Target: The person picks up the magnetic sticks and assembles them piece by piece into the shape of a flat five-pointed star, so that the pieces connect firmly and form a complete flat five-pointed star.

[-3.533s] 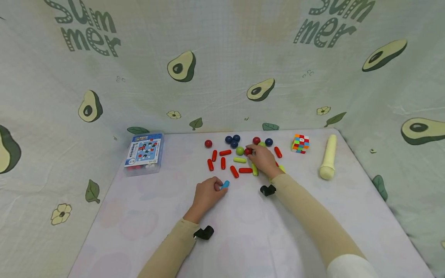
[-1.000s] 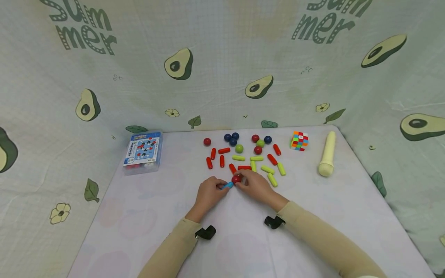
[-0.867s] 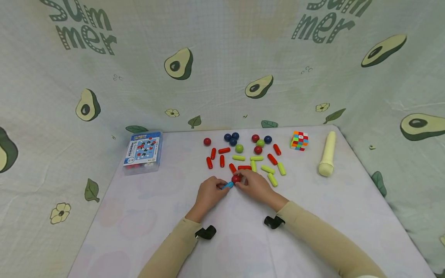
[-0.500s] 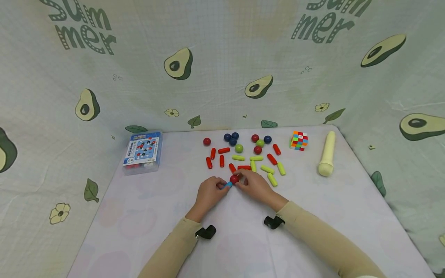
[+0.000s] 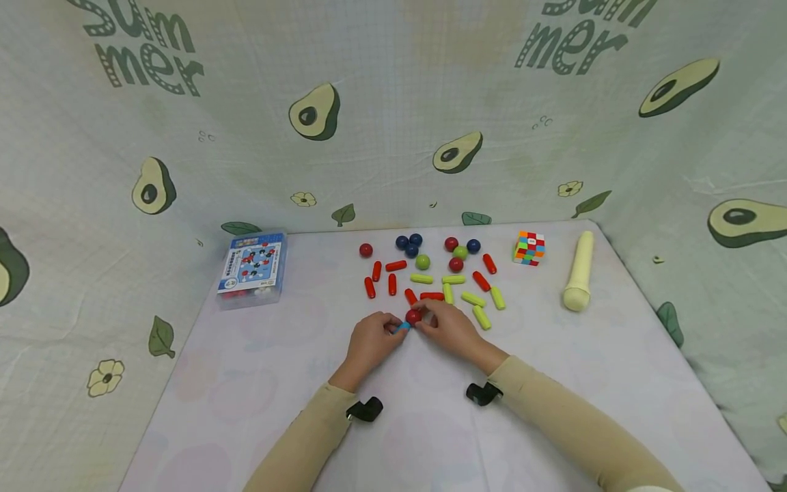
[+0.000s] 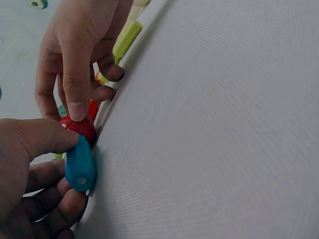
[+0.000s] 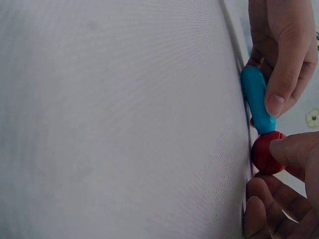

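Clear rectangular plastic box (image 5: 253, 270): lying on the pale counter (image 5: 424, 430).
Left grip (image 5: 371, 340): pinching a blue, capsule-shaped plastic rod (image 6: 79, 162), right of the box.
Right grip (image 5: 451, 329): pinching a glossy red plastic ball (image 7: 265, 155), touching the rod's end, farther right of the box.
Risk: off-axis pressure could be tipping the slick, round ball out of the pinch.
Surfaces: rod showing smooth sides and a pale end spot; cloth covering (image 6: 214, 124) showing fine weave.

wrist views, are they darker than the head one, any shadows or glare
Head view: brightly lit; left wrist view: dimmer, with a soft shadow on the cloth beside the blue rod; right wrist view: also dim, no strong glare on the red ball.
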Available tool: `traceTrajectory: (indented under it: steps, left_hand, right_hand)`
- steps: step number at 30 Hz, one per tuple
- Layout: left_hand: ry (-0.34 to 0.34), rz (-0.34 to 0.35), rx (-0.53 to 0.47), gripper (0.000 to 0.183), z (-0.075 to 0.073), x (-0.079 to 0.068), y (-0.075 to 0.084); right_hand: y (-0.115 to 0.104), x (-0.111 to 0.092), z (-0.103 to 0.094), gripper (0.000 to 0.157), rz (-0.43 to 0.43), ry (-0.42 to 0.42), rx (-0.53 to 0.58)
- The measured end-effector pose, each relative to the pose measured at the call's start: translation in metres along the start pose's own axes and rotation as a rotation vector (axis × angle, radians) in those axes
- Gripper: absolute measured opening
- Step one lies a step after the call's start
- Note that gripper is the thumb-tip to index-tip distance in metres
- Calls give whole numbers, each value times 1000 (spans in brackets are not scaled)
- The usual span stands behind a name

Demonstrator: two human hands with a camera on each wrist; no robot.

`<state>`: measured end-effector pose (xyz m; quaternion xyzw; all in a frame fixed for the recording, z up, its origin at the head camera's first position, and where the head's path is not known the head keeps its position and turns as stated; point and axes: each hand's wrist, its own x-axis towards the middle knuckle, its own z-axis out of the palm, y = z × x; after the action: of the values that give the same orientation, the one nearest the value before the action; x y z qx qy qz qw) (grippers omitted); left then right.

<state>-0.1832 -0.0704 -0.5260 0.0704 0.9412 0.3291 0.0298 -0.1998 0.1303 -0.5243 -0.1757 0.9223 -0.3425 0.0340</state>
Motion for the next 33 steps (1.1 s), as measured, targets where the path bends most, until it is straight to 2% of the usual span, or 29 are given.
traceTrajectory:
  steps: [5,12,15,23,33]
  left_hand:
    - [2,-2,-8,21,1,0,-1]
    - [20,35,-15,18,0,-2,0]
    - [21,24,-13,18,1,-2,0]
    - [19,5,-13,19,1,-2,1]
    - [21,5,-33,17,0,-2,1]
  right_hand:
    - [-1,-2,0,36,2,6,9]
    - [0,-6,-3,37,12,27,21]
    - [4,-8,-6,37,16,45,18]
    - [16,-9,-18,34,74,48,21]
    - [22,-3,-36,33,148,116,-23]
